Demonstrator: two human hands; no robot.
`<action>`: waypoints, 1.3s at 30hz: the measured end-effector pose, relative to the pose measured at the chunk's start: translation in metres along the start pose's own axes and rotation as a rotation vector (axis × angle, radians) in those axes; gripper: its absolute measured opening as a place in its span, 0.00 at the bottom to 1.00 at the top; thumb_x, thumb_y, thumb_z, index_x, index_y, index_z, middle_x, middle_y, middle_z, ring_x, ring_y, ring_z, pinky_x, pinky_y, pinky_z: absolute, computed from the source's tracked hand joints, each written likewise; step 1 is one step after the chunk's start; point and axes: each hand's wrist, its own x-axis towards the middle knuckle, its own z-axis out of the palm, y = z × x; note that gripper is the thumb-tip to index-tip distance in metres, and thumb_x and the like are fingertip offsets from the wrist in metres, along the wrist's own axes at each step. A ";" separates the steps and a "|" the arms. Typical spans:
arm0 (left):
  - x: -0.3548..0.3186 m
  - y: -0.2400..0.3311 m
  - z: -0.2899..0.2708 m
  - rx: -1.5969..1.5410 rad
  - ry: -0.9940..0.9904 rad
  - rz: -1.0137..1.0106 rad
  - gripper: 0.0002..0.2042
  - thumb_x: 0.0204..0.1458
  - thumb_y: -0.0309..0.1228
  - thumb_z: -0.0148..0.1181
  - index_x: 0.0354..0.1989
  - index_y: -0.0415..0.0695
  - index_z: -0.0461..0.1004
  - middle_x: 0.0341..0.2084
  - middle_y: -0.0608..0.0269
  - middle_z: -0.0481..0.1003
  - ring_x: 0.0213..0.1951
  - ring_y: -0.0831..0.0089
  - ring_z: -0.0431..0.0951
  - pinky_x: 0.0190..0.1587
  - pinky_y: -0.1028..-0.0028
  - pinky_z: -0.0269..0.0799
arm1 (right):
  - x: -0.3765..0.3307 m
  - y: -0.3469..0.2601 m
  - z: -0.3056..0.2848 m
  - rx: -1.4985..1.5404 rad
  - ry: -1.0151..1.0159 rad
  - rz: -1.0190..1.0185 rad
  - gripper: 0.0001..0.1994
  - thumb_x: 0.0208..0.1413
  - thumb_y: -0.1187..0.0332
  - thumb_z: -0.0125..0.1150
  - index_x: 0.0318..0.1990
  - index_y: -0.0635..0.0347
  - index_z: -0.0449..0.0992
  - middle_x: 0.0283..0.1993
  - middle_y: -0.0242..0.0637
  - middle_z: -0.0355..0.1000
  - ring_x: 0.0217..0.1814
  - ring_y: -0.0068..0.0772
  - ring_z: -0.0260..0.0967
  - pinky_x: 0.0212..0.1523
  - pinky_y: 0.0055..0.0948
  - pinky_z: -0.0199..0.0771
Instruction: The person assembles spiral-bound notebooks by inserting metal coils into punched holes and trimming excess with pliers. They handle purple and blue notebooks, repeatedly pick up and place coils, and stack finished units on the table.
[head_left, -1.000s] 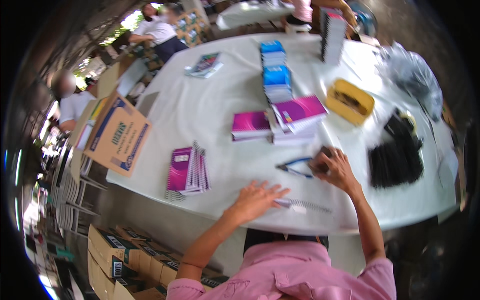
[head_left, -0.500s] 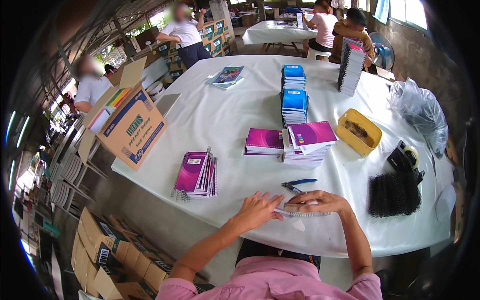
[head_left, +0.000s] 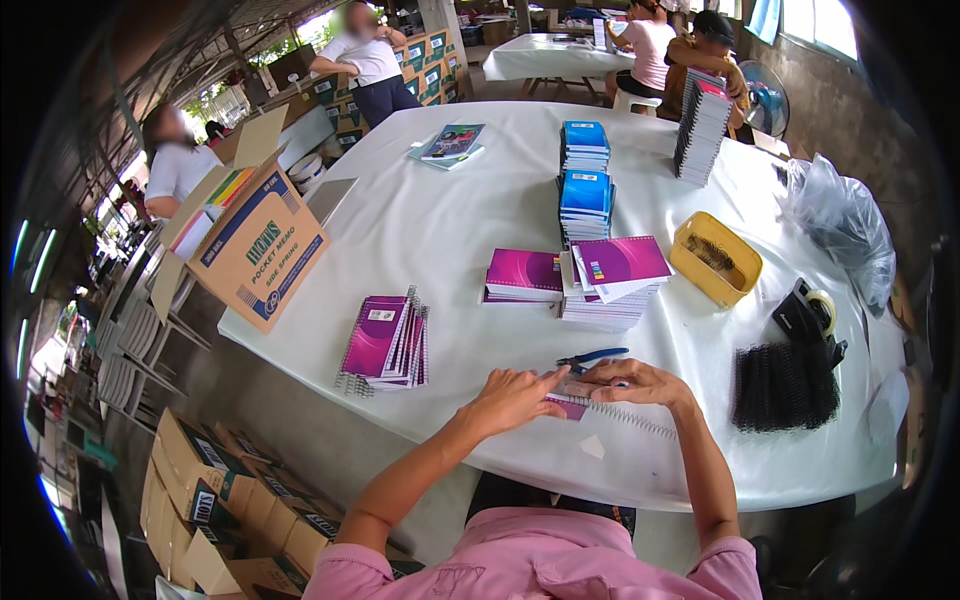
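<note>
A thin purple notebook (head_left: pixel 568 404) lies near the front edge of the white table (head_left: pixel 450 220), and a metal spiral wire (head_left: pixel 640 420) runs along its near side toward the right. My left hand (head_left: pixel 515 395) presses down on the notebook's left part. My right hand (head_left: pixel 640 380) cups over its far edge, fingertips meeting the left hand's. Blue-handled pliers (head_left: pixel 592 358) lie on the table just beyond my hands, untouched.
Finished purple spiral notebooks (head_left: pixel 385 340) are stacked to the left, purple piles (head_left: pixel 610 280) and blue stacks (head_left: pixel 585 190) stand further back. A yellow tray (head_left: pixel 715 258), black coils (head_left: pixel 785 385) and tape dispenser (head_left: pixel 810 315) sit right. A cardboard box (head_left: pixel 255 240) is left; people work beyond.
My right hand has come back from the pliers, which now lie alone on the table, and joined my left hand on the notebook. The view has also shifted.
</note>
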 end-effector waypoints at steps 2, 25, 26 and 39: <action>0.001 0.003 -0.004 0.015 0.008 -0.039 0.38 0.48 0.57 0.57 0.65 0.49 0.60 0.37 0.49 0.78 0.33 0.50 0.80 0.35 0.58 0.75 | 0.002 0.000 -0.006 -0.038 0.008 0.019 0.28 0.53 0.49 0.62 0.55 0.62 0.75 0.52 0.44 0.72 0.55 0.39 0.67 0.57 0.35 0.63; 0.000 -0.006 -0.007 0.039 0.207 -0.046 0.29 0.46 0.53 0.60 0.54 0.49 0.72 0.47 0.64 0.77 0.43 0.59 0.79 0.36 0.59 0.77 | 0.015 -0.002 -0.022 0.018 -0.023 -0.052 0.30 0.50 0.44 0.64 0.54 0.58 0.76 0.54 0.45 0.71 0.54 0.41 0.68 0.54 0.33 0.67; 0.001 -0.006 -0.008 0.030 0.210 -0.045 0.29 0.46 0.53 0.61 0.55 0.50 0.72 0.48 0.64 0.77 0.45 0.58 0.78 0.37 0.58 0.77 | 0.021 -0.004 -0.017 -0.100 -0.019 -0.005 0.30 0.51 0.45 0.63 0.54 0.59 0.76 0.53 0.44 0.72 0.54 0.40 0.68 0.53 0.33 0.67; 0.006 -0.017 0.001 -0.352 0.438 -0.057 0.49 0.37 0.40 0.73 0.70 0.56 0.50 0.63 0.54 0.63 0.62 0.52 0.65 0.55 0.58 0.71 | 0.033 0.000 -0.022 0.088 -0.041 -0.083 0.31 0.52 0.42 0.61 0.55 0.58 0.76 0.54 0.47 0.71 0.57 0.40 0.67 0.55 0.35 0.67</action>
